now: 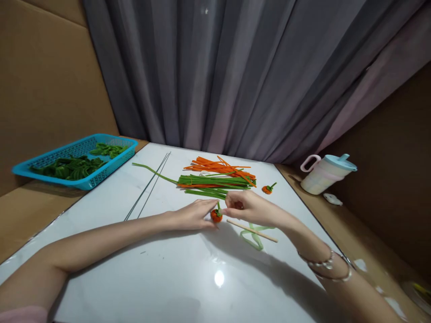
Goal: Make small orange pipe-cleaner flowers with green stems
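My left hand point(191, 215) and my right hand point(251, 209) meet over a white table point(175, 278). Between their fingertips sits a small orange pipe-cleaner ball with a green stem point(216, 215). Both hands pinch it, the left at the orange part, the right at the stem. A wooden stick point(252, 231) lies under my right hand on a pale green ribbon point(256, 238). Behind the hands lies a bundle of green pipe cleaners point(215, 181) and orange pipe cleaners point(218, 167). A finished orange piece with a green stem point(268, 189) rests to the right.
A blue basket point(81, 179) with green bent pieces stands at the far left on a cardboard ledge. Thin metal wires point(148, 188) lie on the table's left part. A pastel lidded cup point(325, 172) stands at the right. A grey curtain hangs behind.
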Demonstrator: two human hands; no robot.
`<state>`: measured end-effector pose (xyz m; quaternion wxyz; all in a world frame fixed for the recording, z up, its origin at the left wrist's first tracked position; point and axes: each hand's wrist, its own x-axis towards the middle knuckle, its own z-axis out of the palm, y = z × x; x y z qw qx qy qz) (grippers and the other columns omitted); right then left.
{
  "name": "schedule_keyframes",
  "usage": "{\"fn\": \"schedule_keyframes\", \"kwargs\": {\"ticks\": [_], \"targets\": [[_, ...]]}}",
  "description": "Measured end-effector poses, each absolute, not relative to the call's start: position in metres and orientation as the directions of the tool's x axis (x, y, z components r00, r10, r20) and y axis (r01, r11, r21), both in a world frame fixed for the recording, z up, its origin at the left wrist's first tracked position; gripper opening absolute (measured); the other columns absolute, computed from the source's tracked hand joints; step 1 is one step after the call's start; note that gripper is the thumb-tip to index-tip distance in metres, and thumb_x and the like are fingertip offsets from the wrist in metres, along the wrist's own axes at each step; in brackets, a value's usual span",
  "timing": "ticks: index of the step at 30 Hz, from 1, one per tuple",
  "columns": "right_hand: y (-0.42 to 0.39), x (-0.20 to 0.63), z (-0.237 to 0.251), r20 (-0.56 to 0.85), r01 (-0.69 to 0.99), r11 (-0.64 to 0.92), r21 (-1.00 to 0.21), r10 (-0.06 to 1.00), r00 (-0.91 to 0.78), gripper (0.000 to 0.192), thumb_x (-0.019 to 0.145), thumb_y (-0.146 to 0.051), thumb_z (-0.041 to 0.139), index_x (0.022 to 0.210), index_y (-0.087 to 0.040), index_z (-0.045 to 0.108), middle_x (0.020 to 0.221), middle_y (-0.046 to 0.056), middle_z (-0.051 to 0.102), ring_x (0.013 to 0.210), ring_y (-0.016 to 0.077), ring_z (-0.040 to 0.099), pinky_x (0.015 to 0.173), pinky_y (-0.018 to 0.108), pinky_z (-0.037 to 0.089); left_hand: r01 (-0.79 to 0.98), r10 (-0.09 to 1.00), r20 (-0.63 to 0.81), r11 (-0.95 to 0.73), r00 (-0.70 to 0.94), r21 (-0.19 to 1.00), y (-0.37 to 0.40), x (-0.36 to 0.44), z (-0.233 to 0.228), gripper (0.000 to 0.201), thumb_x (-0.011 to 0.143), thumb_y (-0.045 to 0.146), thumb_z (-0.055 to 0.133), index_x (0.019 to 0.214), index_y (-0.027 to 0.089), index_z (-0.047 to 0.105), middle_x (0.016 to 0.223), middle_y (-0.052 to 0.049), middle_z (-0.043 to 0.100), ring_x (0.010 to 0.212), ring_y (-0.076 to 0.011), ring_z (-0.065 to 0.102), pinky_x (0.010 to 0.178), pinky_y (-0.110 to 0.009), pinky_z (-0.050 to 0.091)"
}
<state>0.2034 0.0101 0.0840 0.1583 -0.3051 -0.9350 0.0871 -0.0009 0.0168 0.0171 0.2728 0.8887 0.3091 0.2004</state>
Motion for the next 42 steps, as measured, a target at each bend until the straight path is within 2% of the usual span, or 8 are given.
{"fn": "schedule_keyframes", "kwargs": {"ticks": [3,5,11,17,27,32,37,42], "targets": [[0.019,0.195,0.065,0.034,0.701,0.569,-0.430,0.786,-0.618,0.016,0.084,-0.030,0.057,0.079,-0.017,0.049,0.057,-0.005,0.053,0.049,0.0090,0.046,0.045,0.020,0.032,0.403,0.646,0.158,-0.628,0.747,0.665,0.017,0.003,0.005,0.023,0.079,0.033,0.065,0.092,0.015,0.058,0.090,-0.002,0.063,0.082,-0.0161,0.056,0.077,-0.025,0.042],[0.021,0.190,0.053,0.000,0.727,0.511,-0.458,0.818,-0.575,0.017,0.079,-0.028,0.060,0.082,-0.019,0.045,0.059,-0.005,0.051,0.051,0.0101,0.044,0.047,0.021,0.030,0.423,0.676,0.146,-0.599,0.722,0.680,0.017,0.005,0.001,0.016,0.082,0.030,0.063,0.091,0.016,0.061,0.089,-0.001,0.065,0.086,-0.0169,0.054,0.082,-0.026,0.040],[0.018,0.185,0.033,-0.022,0.668,0.523,-0.530,0.778,-0.628,0.015,0.077,-0.012,0.047,0.081,-0.022,0.036,0.058,-0.006,0.048,0.050,0.0108,0.041,0.047,0.020,0.027,0.454,0.721,0.180,-0.588,0.669,0.669,0.017,0.007,-0.013,0.013,0.083,0.031,0.061,0.087,0.020,0.066,0.081,0.002,0.068,0.082,-0.0158,0.054,0.087,-0.026,0.039],[0.012,0.185,0.029,-0.005,0.566,0.500,-0.655,0.747,-0.665,0.024,0.078,-0.007,0.039,0.096,-0.021,0.033,0.064,-0.004,0.057,0.052,0.0120,0.046,0.052,0.020,0.033,0.443,0.718,0.231,-0.615,0.657,0.653,0.016,0.008,-0.013,0.006,0.083,0.022,0.062,0.084,0.019,0.066,0.079,0.002,0.068,0.084,-0.0154,0.057,0.089,-0.024,0.039],[0.008,0.186,0.016,0.091,0.538,0.525,-0.659,0.767,-0.636,0.018,0.080,-0.010,0.039,0.092,-0.022,0.033,0.067,-0.003,0.054,0.055,0.0131,0.046,0.054,0.021,0.034,0.435,0.733,0.203,-0.576,0.649,0.692,0.011,0.006,-0.012,0.010,0.085,0.017,0.056,0.089,0.017,0.066,0.091,-0.001,0.065,0.079,-0.0135,0.060,0.074,-0.020,0.042],[0.010,0.186,0.007,0.078,0.536,0.533,-0.655,0.753,-0.654,0.020,0.081,-0.013,0.042,0.095,-0.022,0.031,0.070,-0.002,0.054,0.056,0.0133,0.047,0.054,0.021,0.034,0.473,0.767,0.167,-0.535,0.620,0.699,0.012,0.006,-0.013,0.007,0.084,0.018,0.058,0.087,0.016,0.064,0.083,0.002,0.065,0.073,-0.0126,0.059,0.068,-0.019,0.041],[0.012,0.189,0.007,0.097,0.520,0.532,-0.668,0.756,-0.648,0.019,0.083,-0.015,0.041,0.099,-0.022,0.031,0.069,-0.003,0.054,0.055,0.0128,0.046,0.055,0.022,0.034,0.455,0.737,0.195,-0.579,0.647,0.677,0.013,0.006,-0.014,0.010,0.085,0.022,0.058,0.091,0.018,0.065,0.087,0.000,0.064,0.076,-0.0129,0.060,0.072,-0.020,0.042],[0.019,0.197,0.021,-0.011,0.483,0.443,-0.755,0.729,-0.685,0.021,0.083,-0.022,0.048,0.097,-0.022,0.033,0.069,-0.003,0.058,0.056,0.0124,0.048,0.057,0.023,0.037,0.448,0.709,0.202,-0.612,0.676,0.651,0.013,0.004,-0.014,0.013,0.086,0.029,0.058,0.095,0.021,0.064,0.081,0.001,0.064,0.086,-0.0170,0.060,0.076,-0.022,0.043]]}}
